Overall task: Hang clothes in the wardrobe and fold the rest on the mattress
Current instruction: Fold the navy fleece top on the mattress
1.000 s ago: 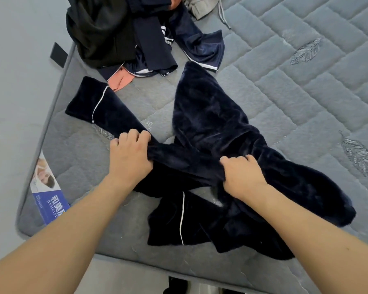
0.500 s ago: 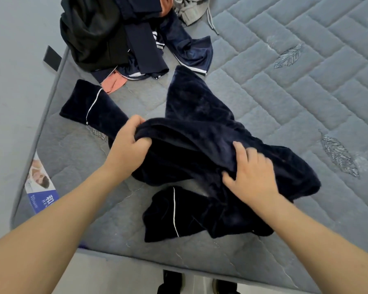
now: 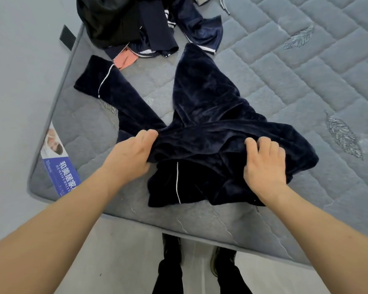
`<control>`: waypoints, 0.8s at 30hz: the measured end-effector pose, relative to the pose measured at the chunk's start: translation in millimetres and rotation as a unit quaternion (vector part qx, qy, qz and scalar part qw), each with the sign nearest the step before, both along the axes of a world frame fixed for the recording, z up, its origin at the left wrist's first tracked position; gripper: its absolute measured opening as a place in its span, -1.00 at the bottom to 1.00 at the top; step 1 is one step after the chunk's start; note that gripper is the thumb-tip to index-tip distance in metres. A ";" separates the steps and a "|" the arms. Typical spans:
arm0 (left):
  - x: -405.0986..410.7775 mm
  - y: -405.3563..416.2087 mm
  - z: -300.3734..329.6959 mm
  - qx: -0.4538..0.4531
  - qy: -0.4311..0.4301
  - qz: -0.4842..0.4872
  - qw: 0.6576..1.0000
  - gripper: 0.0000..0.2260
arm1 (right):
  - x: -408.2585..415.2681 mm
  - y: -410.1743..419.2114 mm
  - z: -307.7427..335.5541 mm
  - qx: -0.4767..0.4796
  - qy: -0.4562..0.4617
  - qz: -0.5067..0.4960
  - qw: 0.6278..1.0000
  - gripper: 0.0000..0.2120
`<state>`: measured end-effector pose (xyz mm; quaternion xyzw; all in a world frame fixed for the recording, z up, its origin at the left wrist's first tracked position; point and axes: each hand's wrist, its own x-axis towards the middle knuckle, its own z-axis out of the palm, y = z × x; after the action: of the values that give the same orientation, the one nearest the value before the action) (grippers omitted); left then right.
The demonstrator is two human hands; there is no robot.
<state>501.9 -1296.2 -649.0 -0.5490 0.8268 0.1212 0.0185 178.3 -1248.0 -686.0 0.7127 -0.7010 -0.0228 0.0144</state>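
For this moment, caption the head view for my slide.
Both hands, left and right, grip a navy fleece garment on the grey mattress.

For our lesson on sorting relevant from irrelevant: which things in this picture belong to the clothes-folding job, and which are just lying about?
Part of the job:
- navy plush garment, being folded
- left hand, gripping its fold
- right hand, fingers curled on the fabric
- pile of clothes, waiting
- mattress, the folding surface

Just lying about:
- blue printed label on the mattress corner
- black tab at the mattress edge
- the person's shoes on the floor
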 end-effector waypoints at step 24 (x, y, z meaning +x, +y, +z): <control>18.1 71.5 373.6 -0.062 0.582 0.242 0.774 -0.89 | -3.9 79.1 339.0 0.297 -0.084 -0.081 0.948 -0.59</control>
<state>520.1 -1224.7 -275.4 -0.5556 0.5254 0.3665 -0.5300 174.4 -1168.9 -347.0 0.6246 -0.7168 -0.1706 -0.2589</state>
